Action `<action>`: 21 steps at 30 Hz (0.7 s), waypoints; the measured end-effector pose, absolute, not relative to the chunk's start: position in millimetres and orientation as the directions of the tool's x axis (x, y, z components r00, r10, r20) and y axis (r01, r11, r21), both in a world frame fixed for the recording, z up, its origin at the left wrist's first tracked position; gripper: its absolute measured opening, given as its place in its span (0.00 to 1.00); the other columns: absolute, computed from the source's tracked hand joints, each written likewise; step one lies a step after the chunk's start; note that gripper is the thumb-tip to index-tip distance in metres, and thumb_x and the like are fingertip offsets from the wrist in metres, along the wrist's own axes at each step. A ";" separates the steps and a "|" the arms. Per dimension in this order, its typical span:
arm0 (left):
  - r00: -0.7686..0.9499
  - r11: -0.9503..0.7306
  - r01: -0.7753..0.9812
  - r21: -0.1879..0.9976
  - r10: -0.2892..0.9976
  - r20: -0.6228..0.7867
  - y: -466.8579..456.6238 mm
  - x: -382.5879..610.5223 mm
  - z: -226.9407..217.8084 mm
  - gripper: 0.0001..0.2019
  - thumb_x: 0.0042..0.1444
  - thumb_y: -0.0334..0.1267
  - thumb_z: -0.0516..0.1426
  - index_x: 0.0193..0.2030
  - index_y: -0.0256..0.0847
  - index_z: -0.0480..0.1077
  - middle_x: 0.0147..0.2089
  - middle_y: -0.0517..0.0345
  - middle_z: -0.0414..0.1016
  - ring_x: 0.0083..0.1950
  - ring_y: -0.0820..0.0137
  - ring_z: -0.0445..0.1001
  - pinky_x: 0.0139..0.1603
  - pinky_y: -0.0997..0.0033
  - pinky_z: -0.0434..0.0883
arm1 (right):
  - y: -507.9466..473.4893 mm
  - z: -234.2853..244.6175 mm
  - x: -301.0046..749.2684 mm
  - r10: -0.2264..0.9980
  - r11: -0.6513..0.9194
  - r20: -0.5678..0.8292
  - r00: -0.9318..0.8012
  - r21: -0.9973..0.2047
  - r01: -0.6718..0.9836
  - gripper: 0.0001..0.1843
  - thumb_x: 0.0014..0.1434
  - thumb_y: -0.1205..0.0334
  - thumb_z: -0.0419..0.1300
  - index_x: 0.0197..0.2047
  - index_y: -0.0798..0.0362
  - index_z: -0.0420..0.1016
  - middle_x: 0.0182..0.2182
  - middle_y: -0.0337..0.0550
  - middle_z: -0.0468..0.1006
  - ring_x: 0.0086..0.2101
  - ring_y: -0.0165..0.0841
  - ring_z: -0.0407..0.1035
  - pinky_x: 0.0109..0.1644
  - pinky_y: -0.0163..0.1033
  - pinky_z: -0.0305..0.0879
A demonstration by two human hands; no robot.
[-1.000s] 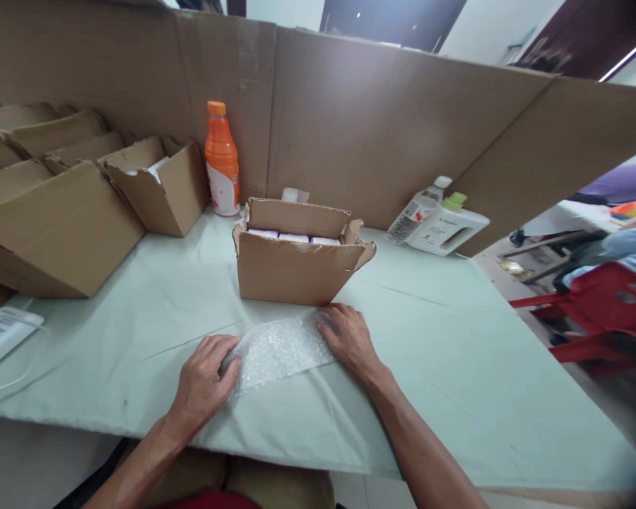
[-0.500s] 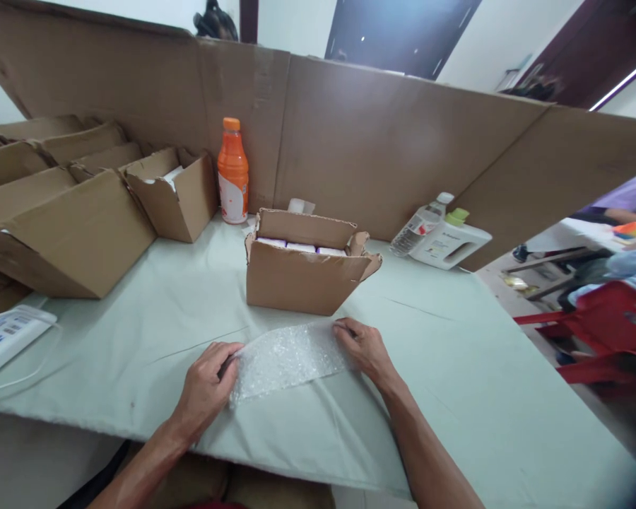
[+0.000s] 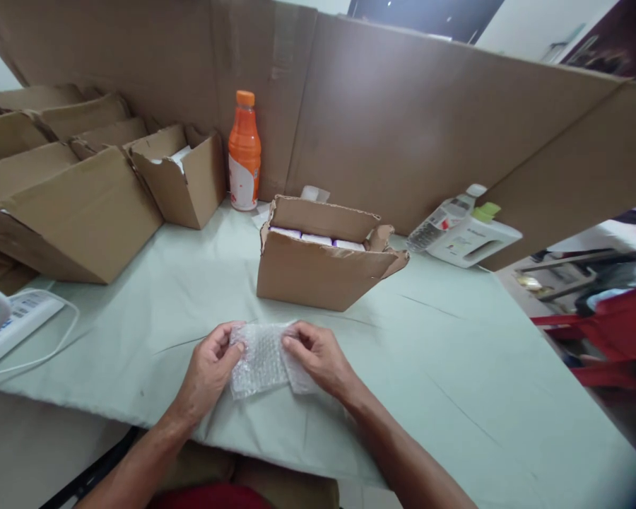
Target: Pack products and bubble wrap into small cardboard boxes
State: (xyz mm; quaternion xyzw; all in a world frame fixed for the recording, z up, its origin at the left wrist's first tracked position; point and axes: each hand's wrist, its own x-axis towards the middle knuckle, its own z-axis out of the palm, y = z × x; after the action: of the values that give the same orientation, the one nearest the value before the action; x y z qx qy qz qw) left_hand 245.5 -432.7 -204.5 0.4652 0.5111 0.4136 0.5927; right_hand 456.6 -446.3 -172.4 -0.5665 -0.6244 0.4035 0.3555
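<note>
A clear sheet of bubble wrap (image 3: 261,359) is held between my two hands, its right part folded over on itself. My left hand (image 3: 209,364) pinches the left edge, thumb in front. My right hand (image 3: 321,357) grips the folded part, fingers curled and thumb on top. Just beyond my hands, an open cardboard box (image 3: 318,272) with torn flaps stands on the table. The tops of several white and purple packs (image 3: 316,240) show inside it.
Green cloth covers the table (image 3: 456,353). Cardboard boxes (image 3: 79,219) crowd the left, near a white power strip (image 3: 24,322). An orange bottle (image 3: 244,152), a clear bottle (image 3: 445,215) and a white jug (image 3: 474,237) stand by the cardboard wall (image 3: 403,120). A red chair (image 3: 622,325) is at right.
My right hand has moved left towards my left hand, folding the stretched-out bubble wrap over so that it is shorter. The view has tipped slightly downward.
</note>
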 end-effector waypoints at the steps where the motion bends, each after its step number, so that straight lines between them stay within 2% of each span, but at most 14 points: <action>1: 0.141 0.241 -0.033 0.970 0.962 -0.234 -431.9 245.5 -204.0 0.20 0.52 0.44 0.62 0.50 0.37 0.72 0.44 0.52 0.80 0.43 0.65 0.78 0.43 0.70 0.73 | -444.9 -175.5 446.8 0.992 0.041 -0.013 -0.128 -0.911 0.411 0.09 0.59 0.59 0.56 0.29 0.53 0.70 0.25 0.35 0.68 0.27 0.28 0.60 0.32 0.33 0.56; 6: 0.172 0.246 -0.025 0.969 0.956 -0.238 -431.2 242.9 -204.9 0.19 0.53 0.43 0.62 0.51 0.38 0.72 0.45 0.53 0.80 0.43 0.66 0.77 0.44 0.71 0.73 | -442.2 -181.7 416.7 0.984 0.059 -0.007 -0.178 -0.930 0.363 0.07 0.59 0.63 0.56 0.30 0.53 0.72 0.24 0.34 0.70 0.26 0.26 0.61 0.32 0.32 0.56; 16: 0.180 0.123 0.082 0.989 0.974 -0.136 -433.6 237.5 -205.4 0.16 0.58 0.42 0.58 0.51 0.37 0.72 0.46 0.52 0.79 0.44 0.66 0.77 0.46 0.70 0.72 | -438.1 -178.7 411.6 0.995 -0.014 -0.045 -0.089 -0.949 0.315 0.09 0.60 0.61 0.57 0.34 0.54 0.78 0.27 0.38 0.75 0.27 0.29 0.66 0.33 0.34 0.63; 18: 0.202 0.121 0.048 0.991 0.971 -0.128 -433.2 235.6 -204.6 0.20 0.57 0.46 0.59 0.53 0.37 0.71 0.48 0.50 0.79 0.47 0.64 0.77 0.48 0.68 0.73 | -439.0 -176.6 408.1 0.990 -0.029 -0.064 -0.127 -0.965 0.259 0.11 0.62 0.58 0.57 0.39 0.54 0.79 0.28 0.39 0.77 0.28 0.29 0.69 0.33 0.34 0.65; 21: 0.213 0.107 0.036 0.994 0.971 -0.113 -431.8 233.0 -206.8 0.31 0.54 0.50 0.62 0.61 0.36 0.66 0.52 0.47 0.77 0.51 0.61 0.76 0.52 0.65 0.72 | -441.7 -174.3 403.7 0.974 -0.075 -0.105 -0.200 -0.985 0.154 0.20 0.67 0.50 0.54 0.49 0.53 0.79 0.34 0.43 0.79 0.30 0.31 0.73 0.32 0.35 0.70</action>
State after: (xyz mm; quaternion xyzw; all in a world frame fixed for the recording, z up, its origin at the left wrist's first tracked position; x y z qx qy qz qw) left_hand 233.0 -431.8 -206.8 0.5286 0.4761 0.4084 0.5719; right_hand 403.7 -441.7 -174.3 -0.5026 -0.5614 0.5337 0.3840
